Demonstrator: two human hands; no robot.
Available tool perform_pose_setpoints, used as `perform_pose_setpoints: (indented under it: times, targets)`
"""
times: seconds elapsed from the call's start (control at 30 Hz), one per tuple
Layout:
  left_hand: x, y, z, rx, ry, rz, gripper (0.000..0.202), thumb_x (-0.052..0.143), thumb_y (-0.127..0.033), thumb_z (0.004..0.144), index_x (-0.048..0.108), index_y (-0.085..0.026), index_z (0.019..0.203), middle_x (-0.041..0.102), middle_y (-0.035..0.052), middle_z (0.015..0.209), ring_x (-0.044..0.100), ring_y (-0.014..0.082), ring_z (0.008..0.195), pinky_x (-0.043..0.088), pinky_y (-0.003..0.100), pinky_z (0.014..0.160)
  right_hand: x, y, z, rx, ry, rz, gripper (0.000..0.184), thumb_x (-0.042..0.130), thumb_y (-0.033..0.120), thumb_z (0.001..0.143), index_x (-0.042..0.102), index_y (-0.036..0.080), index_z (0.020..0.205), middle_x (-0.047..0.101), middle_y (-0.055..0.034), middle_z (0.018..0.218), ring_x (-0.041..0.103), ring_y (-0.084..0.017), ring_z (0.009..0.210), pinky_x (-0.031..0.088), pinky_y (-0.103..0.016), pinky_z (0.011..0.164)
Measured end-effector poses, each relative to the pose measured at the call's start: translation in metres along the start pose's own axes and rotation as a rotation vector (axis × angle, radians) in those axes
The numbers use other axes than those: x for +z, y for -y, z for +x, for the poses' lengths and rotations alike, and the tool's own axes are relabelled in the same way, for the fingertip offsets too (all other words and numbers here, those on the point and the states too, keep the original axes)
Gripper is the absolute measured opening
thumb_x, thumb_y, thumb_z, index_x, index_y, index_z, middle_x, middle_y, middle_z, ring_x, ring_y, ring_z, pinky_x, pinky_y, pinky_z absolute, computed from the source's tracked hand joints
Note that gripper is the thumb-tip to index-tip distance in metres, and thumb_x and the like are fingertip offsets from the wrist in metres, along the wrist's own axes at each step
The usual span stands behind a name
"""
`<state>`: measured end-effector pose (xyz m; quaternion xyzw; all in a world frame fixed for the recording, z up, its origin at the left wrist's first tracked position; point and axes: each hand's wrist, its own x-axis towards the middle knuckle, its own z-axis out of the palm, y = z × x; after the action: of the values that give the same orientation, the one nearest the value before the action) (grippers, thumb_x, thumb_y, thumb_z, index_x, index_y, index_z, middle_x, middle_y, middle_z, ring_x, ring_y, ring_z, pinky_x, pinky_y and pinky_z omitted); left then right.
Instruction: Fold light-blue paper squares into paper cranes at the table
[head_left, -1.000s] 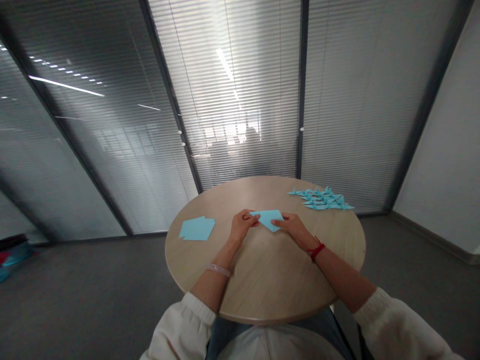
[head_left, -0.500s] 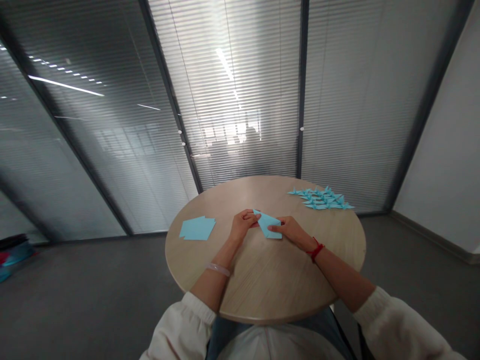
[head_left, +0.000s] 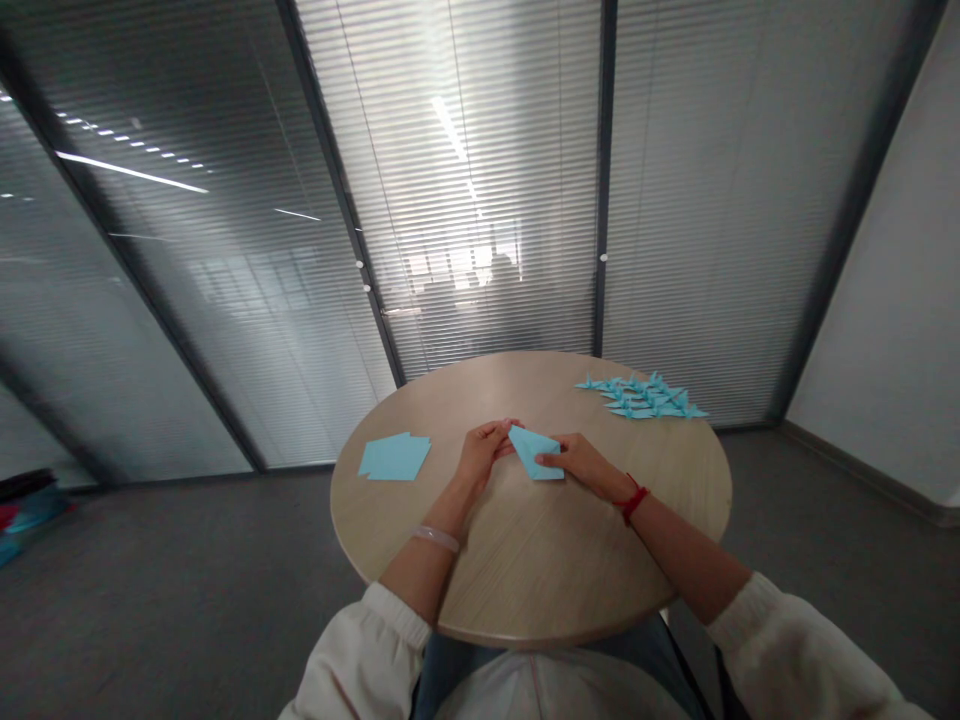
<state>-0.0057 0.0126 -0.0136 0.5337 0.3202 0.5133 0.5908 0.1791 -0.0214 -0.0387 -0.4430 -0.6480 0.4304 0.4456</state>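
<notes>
A partly folded light-blue sheet of origami paper (head_left: 531, 448) is held above the middle of the round table between both hands. My left hand (head_left: 481, 448) is closed at the paper's upper left corner, its thumb and fingertips pinching the tip. On the other side my right hand (head_left: 586, 464) grips the right edge, thumb lying on top of the paper and the other fingers hidden behind it. A few flat blue paper sheets (head_left: 397, 457) lie overlapping to the left of my left hand.
Several folded blue paper cranes (head_left: 651, 398) stand grouped at the table's back right. The round wooden table (head_left: 540, 560) reaches close to my body. Behind it rise glass partitions with blinds (head_left: 495, 180). Dark bundled items (head_left: 34, 505) lie on the floor at far left.
My left fingers have shifted at the paper's left corner, leaving more of that corner showing. The paper has tilted slightly; my right hand keeps its hold.
</notes>
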Motion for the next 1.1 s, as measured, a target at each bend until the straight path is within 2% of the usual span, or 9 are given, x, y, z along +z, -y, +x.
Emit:
perform_pose_setpoints:
  times: [0.13,0.3,0.47,0.63,0.77,0.9,1.1]
  targets:
    - [0.0017,0.0008,-0.0011,0.018,-0.042,0.012,0.042,0.072,-0.045,0.065,0.070,-0.008,0.085,0.070,0.0116,0.086,0.066,0.0177,0.074,0.052,0.032,0.077,-0.0003,-0.0006,0.0010,-0.007,0.013,-0.039,0.042,0.065,0.049,0.063,0.066,0.009,0.077,0.057,-0.0002,0.062,0.047,-0.012,0.055,0.035,-0.021,0.051]
    - [0.0029,0.0030,-0.0008,0.053,-0.087,0.050,0.042,0.071,-0.047,0.065,0.069,-0.008,0.081,0.070,0.0106,0.079,0.065,0.0161,0.067,0.053,0.029,0.066,-0.0016,-0.0015,0.0028,-0.046,0.023,-0.098,0.040,0.065,0.049,0.064,0.064,0.010,0.071,0.053,0.0024,0.058,0.044,-0.010,0.052,0.033,-0.020,0.050]
    - [0.0048,0.0055,0.0016,0.137,-0.157,0.143,0.040,0.069,-0.047,0.066,0.068,-0.009,0.078,0.064,0.0039,0.062,0.059,0.0120,0.054,0.054,0.026,0.057,-0.0016,0.0010,0.0020,-0.054,0.018,-0.102,0.038,0.064,0.048,0.065,0.064,0.010,0.071,0.054,0.0022,0.058,0.045,-0.010,0.052,0.032,-0.020,0.049]
    - [0.0060,0.0065,0.0018,0.054,-0.052,0.145,0.036,0.073,-0.044,0.063,0.066,-0.012,0.079,0.067,0.0039,0.070,0.063,0.0139,0.063,0.054,0.027,0.064,-0.0024,0.0032,0.0009,-0.049,-0.067,-0.100,0.035,0.065,0.045,0.064,0.067,0.010,0.070,0.058,-0.0001,0.059,0.050,-0.013,0.056,0.035,-0.021,0.050]
    - [0.0057,0.0060,0.0004,0.011,0.035,0.195,0.035,0.076,-0.043,0.060,0.065,-0.011,0.071,0.066,0.0030,0.065,0.062,0.0142,0.061,0.054,0.031,0.067,-0.0023,0.0028,0.0014,-0.047,-0.059,-0.092,0.036,0.065,0.045,0.065,0.068,0.010,0.073,0.059,-0.0006,0.062,0.051,-0.014,0.059,0.038,-0.021,0.053]
    - [0.0052,0.0057,0.0000,0.027,0.023,0.200,0.035,0.074,-0.045,0.061,0.064,-0.011,0.068,0.065,0.0030,0.064,0.061,0.0135,0.059,0.053,0.029,0.064,-0.0015,0.0041,0.0015,-0.042,-0.015,-0.104,0.040,0.063,0.047,0.066,0.068,0.009,0.077,0.059,-0.0006,0.062,0.050,-0.014,0.058,0.038,-0.021,0.053]
    - [0.0045,0.0089,0.0036,0.079,-0.038,0.270,0.036,0.075,-0.045,0.058,0.059,-0.013,0.057,0.055,-0.0018,0.049,0.054,0.0110,0.048,0.052,0.025,0.054,-0.0028,0.0028,0.0039,-0.098,0.042,-0.169,0.040,0.064,0.049,0.067,0.067,0.010,0.073,0.056,0.0013,0.060,0.047,-0.012,0.055,0.035,-0.020,0.053]
